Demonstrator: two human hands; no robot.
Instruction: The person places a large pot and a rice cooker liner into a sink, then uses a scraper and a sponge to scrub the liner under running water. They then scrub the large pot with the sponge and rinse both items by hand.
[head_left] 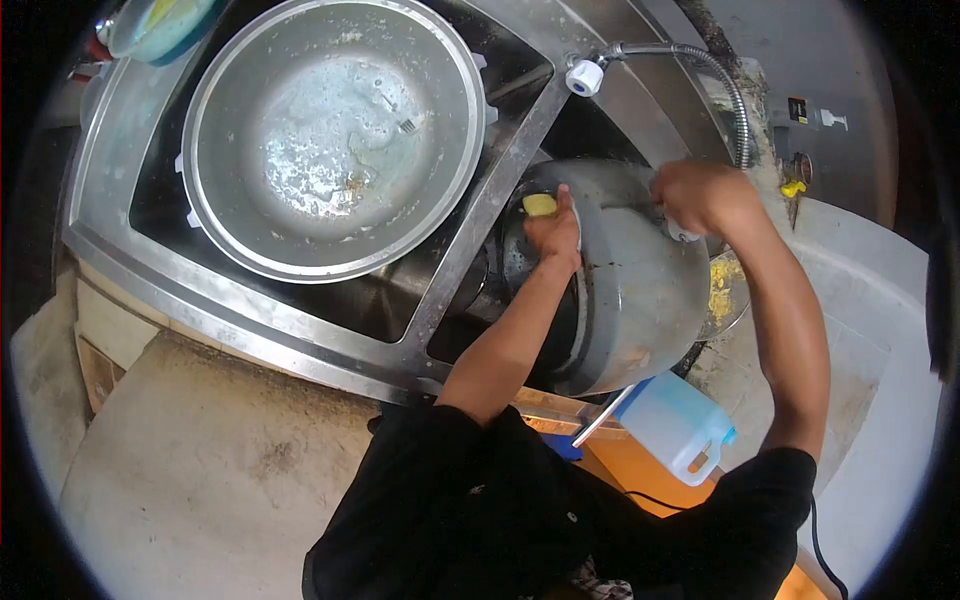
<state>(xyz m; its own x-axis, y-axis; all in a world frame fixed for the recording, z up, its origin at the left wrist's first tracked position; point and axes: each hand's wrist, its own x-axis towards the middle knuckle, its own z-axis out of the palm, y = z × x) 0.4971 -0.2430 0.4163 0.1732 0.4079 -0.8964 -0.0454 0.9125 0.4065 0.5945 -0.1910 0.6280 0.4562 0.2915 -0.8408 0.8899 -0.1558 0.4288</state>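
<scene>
Your left hand (553, 232) is curled around a yellow sponge (540, 205), pressing it to the big steel pot (640, 290), which lies tipped on its side in the right basin of the sink (500, 190). Your right hand (700, 195) is clamped on the pot's far rim. If that grip slackens, the wet, rounded wall may roll or slide and bang the divider. Hard scrubbing may also shove the pot toward the plastic jug (680, 420) on its near side.
</scene>
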